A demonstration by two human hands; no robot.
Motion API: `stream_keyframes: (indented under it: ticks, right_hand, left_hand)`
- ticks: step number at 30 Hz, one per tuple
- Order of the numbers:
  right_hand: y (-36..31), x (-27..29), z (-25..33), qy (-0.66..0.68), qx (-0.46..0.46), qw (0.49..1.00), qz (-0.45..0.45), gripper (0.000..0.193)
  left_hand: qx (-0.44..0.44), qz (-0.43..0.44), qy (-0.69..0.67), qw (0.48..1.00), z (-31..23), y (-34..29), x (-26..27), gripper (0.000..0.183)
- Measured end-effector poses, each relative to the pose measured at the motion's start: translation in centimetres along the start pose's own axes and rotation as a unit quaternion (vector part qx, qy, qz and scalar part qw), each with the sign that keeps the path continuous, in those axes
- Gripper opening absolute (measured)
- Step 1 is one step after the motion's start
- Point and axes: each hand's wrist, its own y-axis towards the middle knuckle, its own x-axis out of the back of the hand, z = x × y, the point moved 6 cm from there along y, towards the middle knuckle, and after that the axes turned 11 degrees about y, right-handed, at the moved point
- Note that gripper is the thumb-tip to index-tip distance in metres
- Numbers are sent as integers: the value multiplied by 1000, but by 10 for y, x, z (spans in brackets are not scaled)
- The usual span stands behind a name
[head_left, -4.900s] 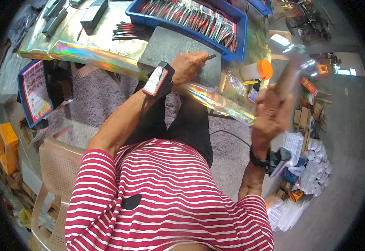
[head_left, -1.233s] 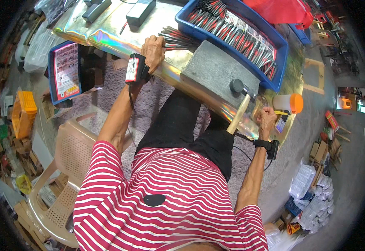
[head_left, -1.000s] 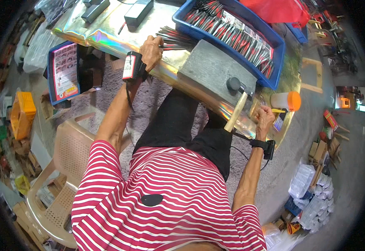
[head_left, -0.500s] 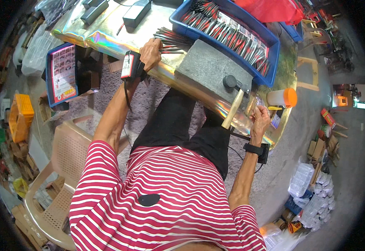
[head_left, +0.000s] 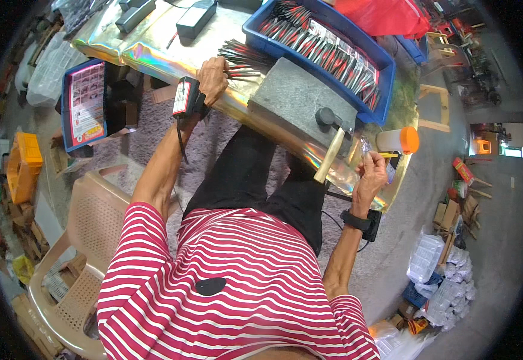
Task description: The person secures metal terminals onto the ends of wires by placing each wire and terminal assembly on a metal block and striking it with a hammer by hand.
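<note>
Red-and-white striped shirt (head_left: 231,270) is closest to the camera, then black trousers (head_left: 233,183) going in under the table edge. The right hand (head_left: 370,175) has its fingertips pinched together near a thin yellow strip (head_left: 388,155); can't tell if there's anything between them. Just left of it, a wooden-handled hammer with a round black head (head_left: 335,144) rests on a flat grey block (head_left: 297,90), handle poking out past the shiny gold foil-covered table (head_left: 153,39), no hand on it. The left hand (head_left: 212,81) is curled at the left ends of a loose bundle of slim dark pieces (head_left: 243,56), beside the block; whether it's really gripping any, can't tell. Farther back: long blue plastic tray (head_left: 385,99) packed with slim black-and-red pieces. My read: picking-up step, and the next move calls for freeing a piece without dragging its neighbours along
</note>
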Motion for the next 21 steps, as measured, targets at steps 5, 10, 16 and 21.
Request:
stream_keyframes:
  ticks: [5, 10, 16, 21]
  right_hand:
    - [-6, -25, 11, 21, -6, 999, 30, 8]
    - [-14, -62, 22, 99, -41, 991, 86, 10]
    - [-21, -111, 41, 192, -74, 962, 180, 11]
    - [-29, -114, 43, 244, -105, 943, 199, 11]
  left_hand:
    - [62, -95, -50, 992, 0, -14, 21, 11]
    - [91, -68, -237, 965, -53, -30, 55, 12]
    - [41, 15, -354, 934, -115, -65, 49, 16]
    - [-23, 19, -310, 950, -154, -74, 51, 14]
